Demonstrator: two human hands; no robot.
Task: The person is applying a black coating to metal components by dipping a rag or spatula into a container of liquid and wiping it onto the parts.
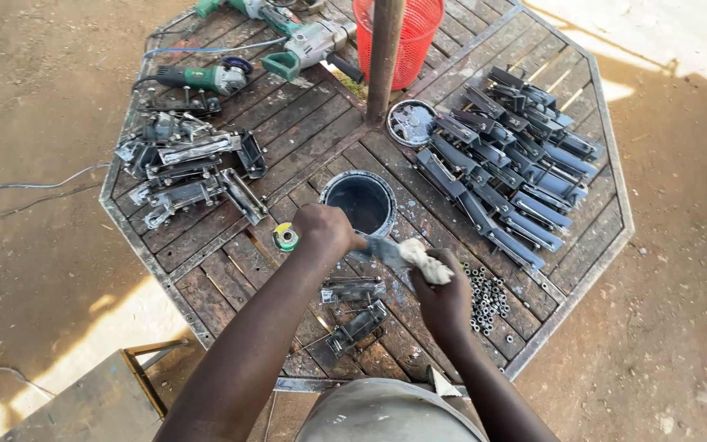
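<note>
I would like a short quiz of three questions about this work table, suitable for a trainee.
1. True or false: the right hand holds a pale rag.
2. What does the left hand hold? A) a metal bracket B) the angle grinder C) the red basket
3. Which lies nearer the right hand: the pile of small nuts or the open paint can?

Key: 1 true. 2 A. 3 the nuts.
</note>
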